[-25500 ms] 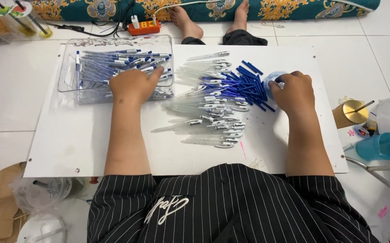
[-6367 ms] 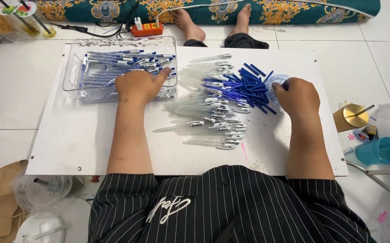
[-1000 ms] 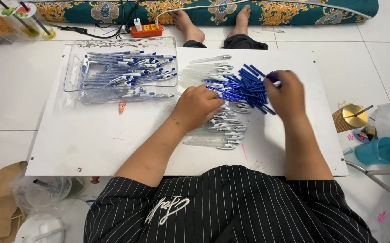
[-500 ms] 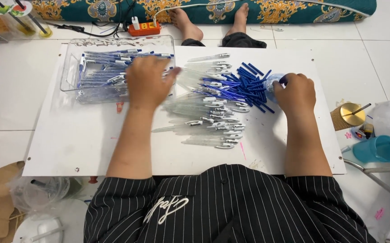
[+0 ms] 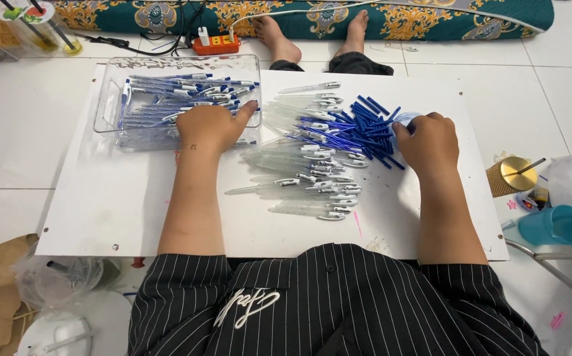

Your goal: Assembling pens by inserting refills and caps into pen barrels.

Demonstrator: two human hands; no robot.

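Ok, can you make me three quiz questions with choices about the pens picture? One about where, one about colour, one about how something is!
1. Where is the left hand?
A. on the clear tray of pens
B. on the teal cup
C. in the lap

2. What colour is the loose pile of refills?
A. red
B. blue
C. green

3. How do the clear pen barrels lie?
A. standing upright
B. flat on the white board
C. stacked in a box

Answers: 1 A, the hand rests at the tray's edge; 2 B, the thin sticks are blue; 3 B, they lie flat in a heap.

Bright, even light; sharp, soft shadows
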